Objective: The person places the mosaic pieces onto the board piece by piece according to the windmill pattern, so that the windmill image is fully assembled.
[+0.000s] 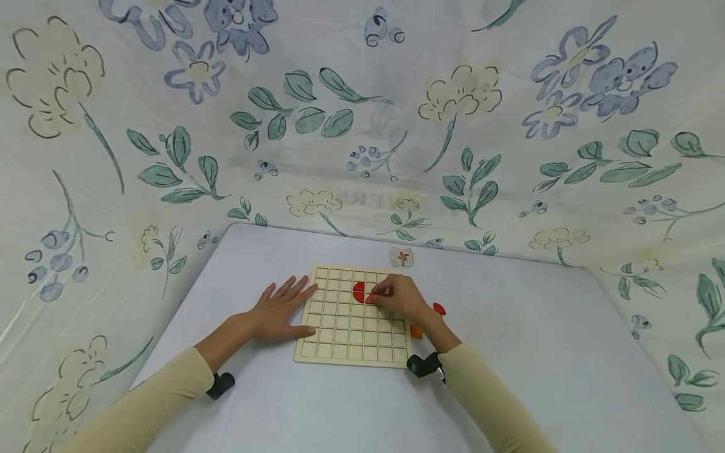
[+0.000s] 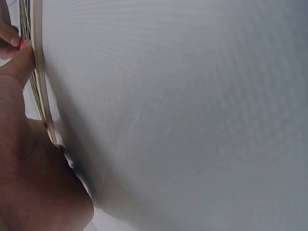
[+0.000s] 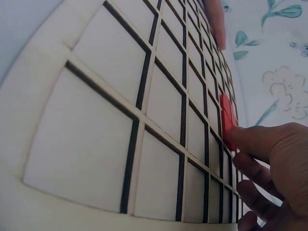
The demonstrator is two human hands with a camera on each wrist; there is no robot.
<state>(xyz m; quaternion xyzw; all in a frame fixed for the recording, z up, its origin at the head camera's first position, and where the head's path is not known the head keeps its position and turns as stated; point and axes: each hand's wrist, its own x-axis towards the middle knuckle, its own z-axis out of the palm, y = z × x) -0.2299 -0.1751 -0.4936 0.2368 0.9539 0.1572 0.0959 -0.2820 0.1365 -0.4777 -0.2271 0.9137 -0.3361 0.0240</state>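
A square wooden grid board (image 1: 347, 327) with rows of shallow cells lies on the table. Red curved pieces (image 1: 359, 292) sit in cells in its upper middle, forming part of a round shape. My right hand (image 1: 401, 297) pinches another red piece (image 1: 370, 298) between thumb and finger, right beside them at the board. In the right wrist view that hand's fingers (image 3: 255, 142) meet the red at the cells. My left hand (image 1: 282, 313) lies with fingers spread, its thumb and fingertips touching the board's left edge. The left wrist view shows mostly table, with the board's edge (image 2: 39, 62) by the thumb.
A small card (image 1: 402, 257) with a red pinwheel-like figure on a grid lies behind the board. To the board's right, partly under the right wrist, are an orange piece (image 1: 416, 331) and a red piece (image 1: 439, 309). Flowered cloth (image 1: 362, 126) hangs around the white table (image 1: 510, 327).
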